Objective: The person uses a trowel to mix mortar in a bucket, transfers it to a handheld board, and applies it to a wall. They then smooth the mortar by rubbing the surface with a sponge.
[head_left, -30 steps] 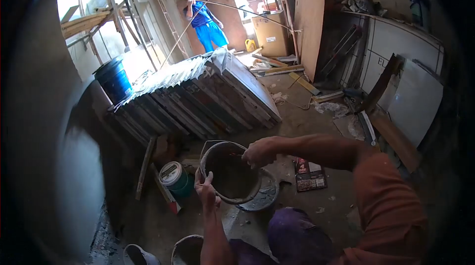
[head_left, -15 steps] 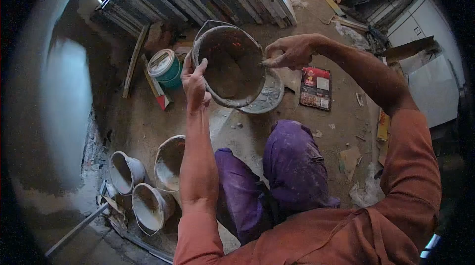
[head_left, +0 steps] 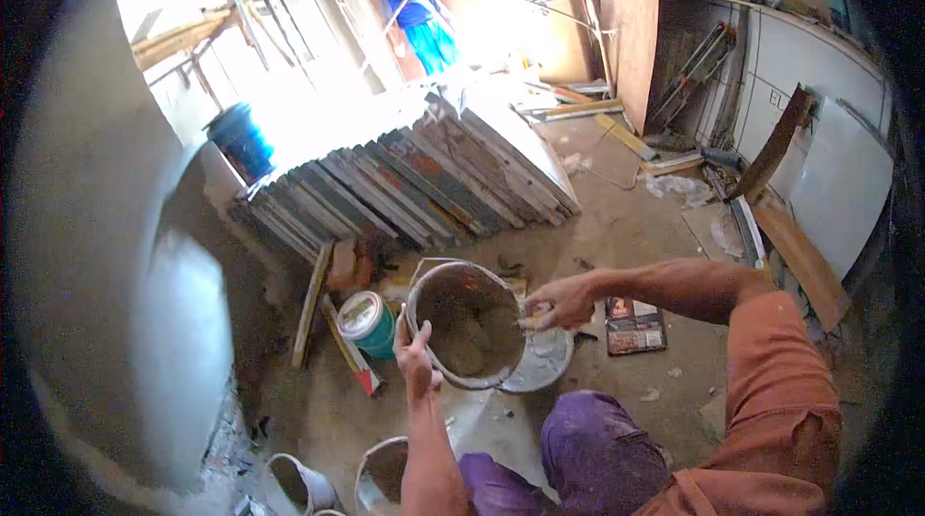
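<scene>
A bucket (head_left: 438,373) crusted with dried mix is tilted with its mouth toward me, grey-brown clumpy material inside. My left hand (head_left: 416,362) grips its left rim, thumb over the edge. At the opposite rim, near the bail's end, my right hand (head_left: 561,304) has its fingers curled against the bucket; their tips are partly hidden. Below and to the right, partly covered by the bucket, is a round container of wet grey mix (head_left: 544,362). A teal lidded pail (head_left: 368,321) stands left of my left hand.
Near my left forearm are more buckets (head_left: 299,482). Leaning boards (head_left: 385,193) line the far side, with a blue drum (head_left: 241,142) beside them. A red-black packet (head_left: 636,335) lies on the floor at right. A person in blue (head_left: 419,20) stands in the background.
My view has tilted up, bringing the bright background and the person into sight. Both hands stay at the bucket's rim, and the right fingers look slightly looser.
</scene>
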{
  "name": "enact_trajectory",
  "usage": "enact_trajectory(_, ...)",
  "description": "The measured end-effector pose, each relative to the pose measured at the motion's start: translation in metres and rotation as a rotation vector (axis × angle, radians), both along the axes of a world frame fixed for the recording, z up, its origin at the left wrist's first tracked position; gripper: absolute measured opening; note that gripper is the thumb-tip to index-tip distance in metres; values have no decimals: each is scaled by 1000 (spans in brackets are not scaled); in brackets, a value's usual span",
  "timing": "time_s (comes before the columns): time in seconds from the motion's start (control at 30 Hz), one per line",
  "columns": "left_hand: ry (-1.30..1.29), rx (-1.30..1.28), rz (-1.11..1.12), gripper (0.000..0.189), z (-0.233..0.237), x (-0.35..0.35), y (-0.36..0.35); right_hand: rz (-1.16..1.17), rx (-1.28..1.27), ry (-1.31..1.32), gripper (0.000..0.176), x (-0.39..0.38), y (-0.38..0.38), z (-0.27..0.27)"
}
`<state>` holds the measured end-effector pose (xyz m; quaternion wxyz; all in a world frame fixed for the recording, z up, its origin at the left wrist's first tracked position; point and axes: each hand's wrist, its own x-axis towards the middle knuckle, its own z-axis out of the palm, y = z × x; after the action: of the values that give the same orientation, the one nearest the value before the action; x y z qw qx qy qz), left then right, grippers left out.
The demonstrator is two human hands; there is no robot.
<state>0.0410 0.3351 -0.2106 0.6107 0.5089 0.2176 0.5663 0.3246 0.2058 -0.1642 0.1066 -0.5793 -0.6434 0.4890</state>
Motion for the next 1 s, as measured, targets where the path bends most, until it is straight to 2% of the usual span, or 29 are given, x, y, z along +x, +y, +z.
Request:
enact_trajectory(0.03,0,13,-6,49,5,0,-2,76,-31,97,45,5,5,-9)
enact_trajectory(0.1,-92,-50,-59,46,8,-1,-8,61,-13,112,42,5,2,-15)
enact_trajectory(0.2,-89,-36,-69,45,16,-1,-14,81,103,94,38,-3,-7,-10)
enact_trajectory(0.3,-88,-139,-10,44,10,-3,-12,1,-4,132,38,-3,-16,-1)
enact_trajectory(0.4,-108,-108,7,43,8,-1,-11,56,47,164,37,-4,-12,-10)
enact_trajectory(0.5,-168,-58,-48,42,6,0,-9,66,-37,180,37,-7,-11,-16)
enact_trajectory(0.6,-158,-60,-79,43,11,1,-12,32,110,253,44,-8,-4,-37)
enact_trajectory(0.67,-143,-40,-83,46,5,-2,-7,-1,22,234,59,-10,-8,-36)
enact_trajectory(0.77,-138,-61,-86,46,13,-2,-15,-66,-26,187,69,-22,-26,-5)
enact_trajectory(1.0,-170,-100,-49,44,10,-3,-12,-170,-20,260,73,-29,-30,-13)
